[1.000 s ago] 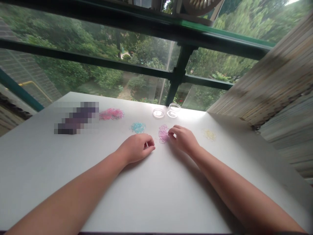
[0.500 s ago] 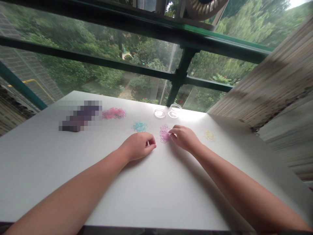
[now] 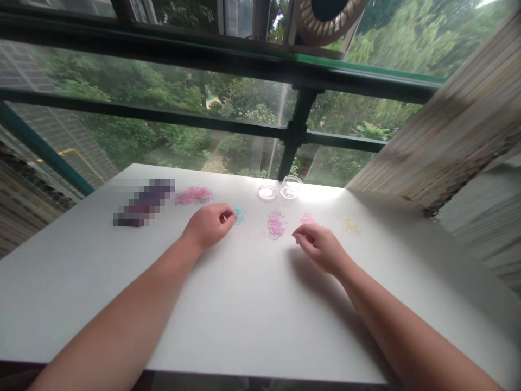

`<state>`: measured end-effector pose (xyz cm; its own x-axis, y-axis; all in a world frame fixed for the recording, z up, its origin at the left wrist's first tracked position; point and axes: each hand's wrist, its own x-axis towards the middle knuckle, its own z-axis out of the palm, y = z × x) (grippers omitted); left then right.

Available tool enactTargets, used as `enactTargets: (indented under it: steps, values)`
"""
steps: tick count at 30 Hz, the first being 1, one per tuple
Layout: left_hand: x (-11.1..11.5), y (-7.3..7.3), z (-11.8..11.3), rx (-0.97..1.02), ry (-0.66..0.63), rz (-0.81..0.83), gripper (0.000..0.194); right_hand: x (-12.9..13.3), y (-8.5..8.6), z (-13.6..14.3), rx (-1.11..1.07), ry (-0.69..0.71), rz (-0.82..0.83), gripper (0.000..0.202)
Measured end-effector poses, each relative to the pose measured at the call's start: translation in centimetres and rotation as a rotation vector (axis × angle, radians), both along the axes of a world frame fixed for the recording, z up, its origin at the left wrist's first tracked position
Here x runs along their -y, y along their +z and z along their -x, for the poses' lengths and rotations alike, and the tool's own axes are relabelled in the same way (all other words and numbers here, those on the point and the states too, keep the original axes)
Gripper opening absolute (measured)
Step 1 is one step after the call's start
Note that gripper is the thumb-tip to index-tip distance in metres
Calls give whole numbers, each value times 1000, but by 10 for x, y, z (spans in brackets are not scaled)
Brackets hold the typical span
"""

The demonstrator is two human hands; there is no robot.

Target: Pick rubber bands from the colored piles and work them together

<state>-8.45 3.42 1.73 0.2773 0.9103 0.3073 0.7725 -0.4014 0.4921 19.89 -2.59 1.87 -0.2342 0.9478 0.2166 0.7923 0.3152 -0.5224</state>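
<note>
On the white table (image 3: pixel 244 315), with twelve at the window bars (image 3: pixel 295 130), a dark blurred thing (image 3: pixel 144 203) lies at ten. A big pink heap (image 3: pixel 194 195) of little loops sits at eleven. The left hand (image 3: pixel 209 225) is closer in, its thumb and finger curled so the tips almost meet at the blue heap (image 3: pixel 240 215); I can't tell if they pinch a loop. A light pinch, one loop at a time, should keep colors from mixing. Near twelve are a flat clear dish (image 3: pixel 267 192), the purple heap (image 3: pixel 277 225) and a taller clear tub (image 3: pixel 290 185); glare hides what, if anything, is inside them. A small pink heap (image 3: pixel 308 218) is past one. The right hand (image 3: pixel 319 244) hangs at two, fingers bent toward the thumb, grip unclear. The yellow heap (image 3: pixel 350 225) is also at two, farther out.
</note>
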Motion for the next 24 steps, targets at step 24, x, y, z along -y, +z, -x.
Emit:
enactTargets:
  steps: [24]
  values:
    - [-28, -17, 77, -138, 649, 93, 35, 9, -19, 0, -40, 222, 187, 19]
